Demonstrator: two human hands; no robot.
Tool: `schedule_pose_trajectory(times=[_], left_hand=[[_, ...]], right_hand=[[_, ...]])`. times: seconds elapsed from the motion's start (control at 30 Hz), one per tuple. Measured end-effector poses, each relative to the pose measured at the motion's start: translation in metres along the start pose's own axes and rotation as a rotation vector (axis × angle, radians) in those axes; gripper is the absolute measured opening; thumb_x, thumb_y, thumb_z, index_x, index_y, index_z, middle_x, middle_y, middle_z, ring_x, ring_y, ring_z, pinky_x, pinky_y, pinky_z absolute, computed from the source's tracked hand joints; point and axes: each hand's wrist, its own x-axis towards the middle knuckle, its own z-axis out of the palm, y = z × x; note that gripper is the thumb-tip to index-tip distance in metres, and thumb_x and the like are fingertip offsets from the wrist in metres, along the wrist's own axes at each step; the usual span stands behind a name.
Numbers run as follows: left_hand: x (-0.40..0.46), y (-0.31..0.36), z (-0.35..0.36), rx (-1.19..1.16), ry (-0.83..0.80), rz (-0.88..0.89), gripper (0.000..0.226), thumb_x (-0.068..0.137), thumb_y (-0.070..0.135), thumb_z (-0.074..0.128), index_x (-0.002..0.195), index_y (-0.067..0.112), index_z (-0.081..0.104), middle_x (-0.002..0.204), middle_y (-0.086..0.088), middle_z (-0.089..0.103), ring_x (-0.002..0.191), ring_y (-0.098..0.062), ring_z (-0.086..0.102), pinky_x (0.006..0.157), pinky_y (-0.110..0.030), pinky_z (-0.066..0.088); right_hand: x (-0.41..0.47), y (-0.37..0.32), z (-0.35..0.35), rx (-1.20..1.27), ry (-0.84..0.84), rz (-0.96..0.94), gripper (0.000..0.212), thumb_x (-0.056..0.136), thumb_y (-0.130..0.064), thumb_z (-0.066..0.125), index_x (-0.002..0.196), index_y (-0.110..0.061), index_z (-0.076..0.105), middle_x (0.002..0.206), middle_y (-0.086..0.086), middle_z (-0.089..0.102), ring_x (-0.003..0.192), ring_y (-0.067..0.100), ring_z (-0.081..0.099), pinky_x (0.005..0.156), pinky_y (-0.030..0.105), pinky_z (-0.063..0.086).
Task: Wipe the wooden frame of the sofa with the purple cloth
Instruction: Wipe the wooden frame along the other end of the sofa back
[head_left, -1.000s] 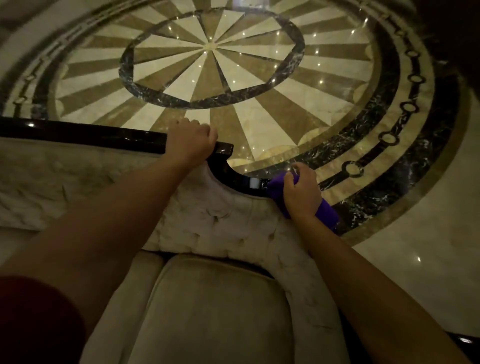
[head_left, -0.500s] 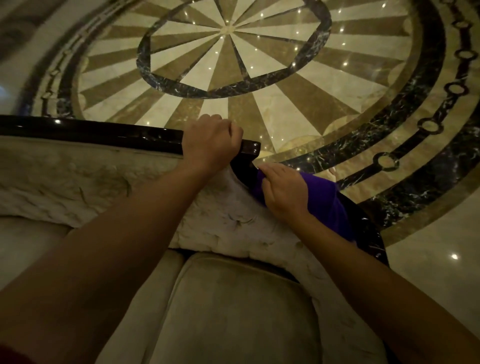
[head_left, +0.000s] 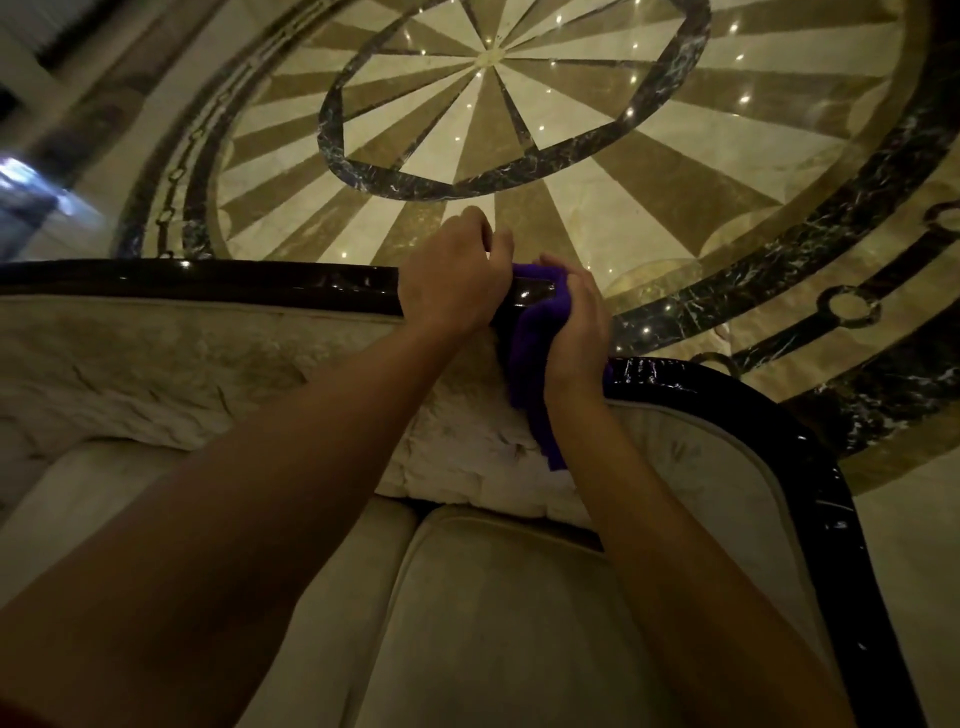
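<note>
The sofa's dark glossy wooden frame runs along the top of the backrest, steps down, then curves down the right side. My left hand grips the top rail at the end of the upper section. My right hand presses the purple cloth against the frame at the step just right of my left hand. Part of the cloth wraps over the rail and a tail hangs down over the pale upholstery. The two hands almost touch.
Below the rail lie the cream tufted backrest and seat cushions. Behind the sofa spreads a polished marble floor with a radial star and dark ring pattern. The frame's right arm descends toward the lower right.
My right hand has slid the cloth from the lower curved rail up and left to the step beside my left hand. My left hand has kept its grip on the top rail.
</note>
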Motion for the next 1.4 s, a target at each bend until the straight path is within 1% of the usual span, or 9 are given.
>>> schedule_pose_trajectory(times=[0.13, 0.3, 0.5, 0.63, 0.8, 0.9, 0.97, 1.13, 1.4], left_hand=[[-0.001, 0.004, 0.000, 0.059, -0.039, -0.028, 0.038, 0.093, 0.044, 0.034, 0.069, 0.021, 0.052, 0.058, 0.006, 0.046, 0.050, -0.013, 0.044, 0.048, -0.027, 0.021], [-0.007, 0.009, -0.007, 0.038, -0.041, -0.070, 0.041, 0.090, 0.041, 0.039, 0.066, 0.014, 0.057, 0.057, 0.001, 0.050, 0.053, -0.023, 0.051, 0.054, -0.034, 0.043], [-0.007, 0.008, -0.009, 0.037, 0.031, -0.022, 0.039, 0.091, 0.036, 0.044, 0.062, 0.014, 0.058, 0.054, 0.002, 0.046, 0.049, -0.023, 0.049, 0.050, -0.029, 0.038], [-0.007, 0.005, -0.004, 0.030, 0.040, 0.010, 0.038, 0.091, 0.035, 0.043, 0.060, 0.016, 0.053, 0.049, 0.008, 0.036, 0.046, -0.017, 0.041, 0.047, -0.025, 0.028], [-0.007, 0.006, -0.004, 0.043, 0.043, -0.001, 0.037, 0.089, 0.039, 0.039, 0.061, 0.018, 0.051, 0.051, 0.008, 0.035, 0.046, -0.015, 0.037, 0.047, -0.024, 0.017], [-0.007, 0.003, -0.002, 0.039, 0.041, -0.002, 0.038, 0.090, 0.040, 0.037, 0.062, 0.018, 0.052, 0.050, 0.007, 0.036, 0.044, -0.015, 0.036, 0.047, -0.024, 0.023], [-0.007, 0.003, -0.002, 0.042, 0.027, -0.008, 0.039, 0.090, 0.039, 0.038, 0.063, 0.016, 0.055, 0.052, 0.006, 0.040, 0.047, -0.019, 0.043, 0.049, -0.027, 0.032], [-0.007, 0.004, -0.005, 0.023, 0.035, 0.012, 0.041, 0.091, 0.038, 0.039, 0.066, 0.013, 0.059, 0.055, 0.001, 0.047, 0.050, -0.023, 0.048, 0.051, -0.032, 0.040], [-0.006, 0.000, -0.002, 0.021, 0.030, 0.005, 0.038, 0.089, 0.043, 0.036, 0.066, 0.018, 0.054, 0.058, 0.001, 0.048, 0.053, -0.023, 0.048, 0.058, -0.031, 0.034]], right_hand=[[0.001, 0.013, -0.032, -0.947, -0.194, -0.289, 0.036, 0.111, -0.032, 0.033, 0.095, -0.021, 0.064, 0.091, -0.003, 0.067, 0.087, 0.023, 0.064, 0.079, 0.040, 0.049], [0.015, -0.013, -0.102, -1.798, -0.364, -0.388, 0.041, 0.110, -0.042, 0.034, 0.124, -0.017, 0.063, 0.126, 0.010, 0.066, 0.116, 0.032, 0.060, 0.098, 0.050, 0.048], [0.015, -0.023, -0.140, -1.837, -0.153, -0.399, 0.039, 0.108, -0.042, 0.039, 0.125, -0.016, 0.064, 0.125, 0.012, 0.066, 0.111, 0.031, 0.061, 0.088, 0.045, 0.050], [0.004, 0.006, -0.100, -1.684, -0.246, -0.485, 0.031, 0.109, -0.032, 0.040, 0.119, -0.016, 0.064, 0.121, 0.008, 0.067, 0.112, 0.027, 0.060, 0.092, 0.043, 0.046], [0.009, 0.018, -0.019, -0.841, -0.041, -0.258, 0.036, 0.104, -0.034, 0.037, 0.098, -0.017, 0.069, 0.081, -0.005, 0.065, 0.073, 0.013, 0.060, 0.060, 0.024, 0.039], [0.008, 0.018, -0.011, -0.661, -0.012, -0.229, 0.033, 0.103, -0.034, 0.036, 0.095, -0.023, 0.066, 0.074, -0.016, 0.060, 0.067, -0.001, 0.056, 0.056, 0.013, 0.036], [0.002, 0.018, -0.019, -0.791, -0.067, -0.309, 0.034, 0.108, -0.033, 0.037, 0.099, -0.017, 0.065, 0.082, -0.011, 0.061, 0.072, 0.008, 0.056, 0.063, 0.024, 0.045], [0.012, 0.003, -0.091, -1.714, -0.325, -0.492, 0.036, 0.111, -0.041, 0.036, 0.117, -0.018, 0.063, 0.115, 0.007, 0.067, 0.103, 0.027, 0.062, 0.089, 0.046, 0.051], [0.005, -0.031, -0.151, -1.753, -0.052, -0.258, 0.039, 0.106, -0.040, 0.033, 0.118, -0.013, 0.058, 0.115, 0.018, 0.064, 0.104, 0.040, 0.061, 0.081, 0.054, 0.055]])
